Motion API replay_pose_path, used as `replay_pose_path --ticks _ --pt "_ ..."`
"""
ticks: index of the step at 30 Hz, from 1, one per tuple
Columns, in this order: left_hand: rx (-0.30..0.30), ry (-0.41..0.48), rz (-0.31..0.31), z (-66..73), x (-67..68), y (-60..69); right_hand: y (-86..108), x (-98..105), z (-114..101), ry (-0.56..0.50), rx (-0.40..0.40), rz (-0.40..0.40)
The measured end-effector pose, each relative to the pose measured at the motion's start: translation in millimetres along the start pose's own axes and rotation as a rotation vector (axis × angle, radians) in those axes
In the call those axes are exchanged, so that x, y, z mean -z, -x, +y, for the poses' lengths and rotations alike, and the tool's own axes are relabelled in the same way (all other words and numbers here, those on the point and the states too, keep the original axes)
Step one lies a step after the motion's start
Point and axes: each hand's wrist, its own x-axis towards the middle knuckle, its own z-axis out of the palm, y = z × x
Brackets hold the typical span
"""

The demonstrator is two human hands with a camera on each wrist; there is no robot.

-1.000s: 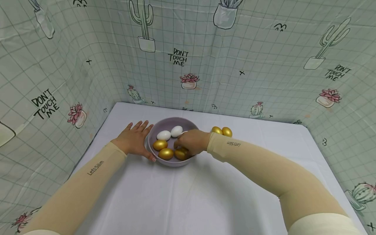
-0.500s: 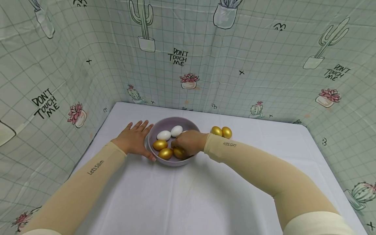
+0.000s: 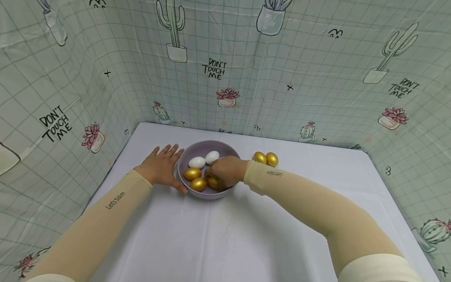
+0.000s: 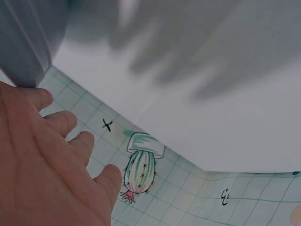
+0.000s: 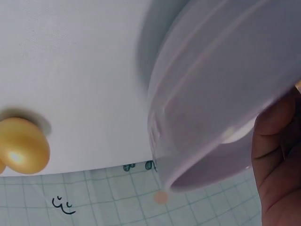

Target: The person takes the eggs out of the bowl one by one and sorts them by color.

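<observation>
R hand point(image 3: 229, 171): fingers curled down inside bowl point(image 3: 193, 150), gripping a gold egg point(image 3: 214, 183); back of hand covers exact contact, so can't tell how many digits bear on it. R-wrist cam: one bent digit at rim, other tips not visible.

Key relation: gripped egg directly under R fingers, near side of bowl, just inside rim. Long axis approx. L–R judging by exposed end; other end hidden, so not certain. R hand is nearer (in contact); L hand point(image 3: 160, 166) sits outside bowl, opp. side, apart from egg.

L hand: fingers spread, approx. straight, thumb angled twd near rim; index & thumb at bowl's L side, no egg held.

Outward: 2nd gold egg point(image 3: 192, 173) & 3rd gold egg point(image 3: 199, 184) L of gripped one; white egg A point(image 3: 196, 162) & white egg B point(image 3: 212, 157) twd far side. Under palm: can't tell. Outside bowl, to R, beyond R wrist: loose gold pair point(image 3: 260, 157), side by side on white tabletop point(image 3: 225, 235). Behind: cactus-print cloth point(image 3: 239, 51).
</observation>
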Motion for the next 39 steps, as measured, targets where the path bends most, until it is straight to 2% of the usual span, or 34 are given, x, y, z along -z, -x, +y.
replay_pose_path --ticks 8,14,19,25,34,39 --pt "-0.009 0.0 0.007 -1.6 -1.6 -1.3 13.7 17 3 -0.033 -0.011 0.076" --pt "-0.004 -0.001 -0.001 -0.1 -0.4 -0.1 29.7 27 10 -0.083 -0.056 0.114" --pt "-0.005 -0.009 0.005 0.7 0.4 -0.5 49.6 33 22 -0.145 -0.09 0.153" --pt "-0.004 -0.005 0.009 1.1 0.9 -0.2 79.6 40 40 -0.155 -0.095 0.2" --pt "-0.007 -0.001 0.009 0.9 -0.1 -0.5 124.3 34 65 -0.183 -0.195 0.243" --pt "-0.004 0.0 0.003 0.3 -0.1 -1.0 146.8 24 83 -0.19 -0.262 0.233"
